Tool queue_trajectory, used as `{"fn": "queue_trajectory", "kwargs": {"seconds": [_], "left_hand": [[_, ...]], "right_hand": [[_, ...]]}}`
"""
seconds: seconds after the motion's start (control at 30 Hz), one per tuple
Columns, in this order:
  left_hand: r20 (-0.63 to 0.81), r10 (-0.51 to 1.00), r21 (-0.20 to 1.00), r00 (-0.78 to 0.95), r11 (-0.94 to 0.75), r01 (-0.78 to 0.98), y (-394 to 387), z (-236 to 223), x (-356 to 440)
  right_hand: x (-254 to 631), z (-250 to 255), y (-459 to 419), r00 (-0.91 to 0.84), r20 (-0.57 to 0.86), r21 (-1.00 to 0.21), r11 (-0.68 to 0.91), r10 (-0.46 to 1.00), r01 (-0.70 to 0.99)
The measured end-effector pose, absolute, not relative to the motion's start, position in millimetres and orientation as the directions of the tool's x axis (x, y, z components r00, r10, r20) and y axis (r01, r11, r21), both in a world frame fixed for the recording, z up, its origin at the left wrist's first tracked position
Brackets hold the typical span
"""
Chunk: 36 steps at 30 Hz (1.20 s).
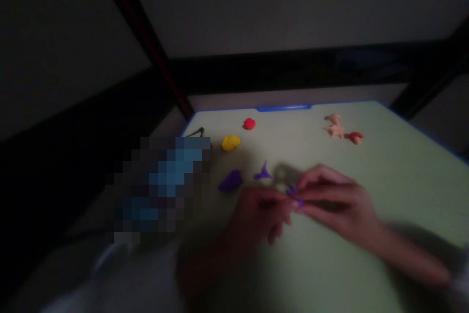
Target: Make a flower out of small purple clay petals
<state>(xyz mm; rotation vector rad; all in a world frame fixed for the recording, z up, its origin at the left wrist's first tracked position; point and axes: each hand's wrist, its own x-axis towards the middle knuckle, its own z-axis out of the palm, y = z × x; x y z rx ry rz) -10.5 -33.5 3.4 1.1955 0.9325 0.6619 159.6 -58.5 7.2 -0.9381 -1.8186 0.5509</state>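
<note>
My left hand (pixel 262 213) and my right hand (pixel 331 200) meet over a pale green table (pixel 384 191), fingertips pinched together on a small piece of purple clay (pixel 294 197). A purple clay lump (pixel 230 180) lies just left of my left hand. A small pointed purple clay shape (pixel 263 173) sits just beyond my fingers. The picture is dim and blurred.
A yellow clay lump (pixel 230 143) and a red clay lump (pixel 249 123) lie toward the far left of the table. Peach-coloured clay figures with a red bit (pixel 342 131) lie at the far right. A dark bar (pixel 146 34) slants up behind the table's blue edge.
</note>
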Motion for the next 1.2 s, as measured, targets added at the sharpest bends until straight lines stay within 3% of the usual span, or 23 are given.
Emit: {"fn": "queue_trajectory", "kwargs": {"seconds": [0.2, 0.53, 1.2], "left_hand": [[-0.236, 0.824, 0.956, 0.515, 0.293, -0.03, -35.0, 5.4, -8.0], [-0.341, 0.844, 0.927, 0.414, 0.376, -0.003, -39.2, 7.4, -5.2], [-0.322, 0.83, 0.922, 0.455, 0.384, -0.047, -35.9, 6.7, -7.2]], "right_hand": [[160.7, 7.3, -56.9, -0.224, 0.587, -0.704, 0.627, 0.778, 0.335], [156.4, 6.9, -58.1, -0.261, 0.594, -0.673, 0.648, 0.761, 0.358], [162.2, 9.7, -55.5, -0.203, 0.588, -0.703, 0.618, 0.783, 0.352]]}}
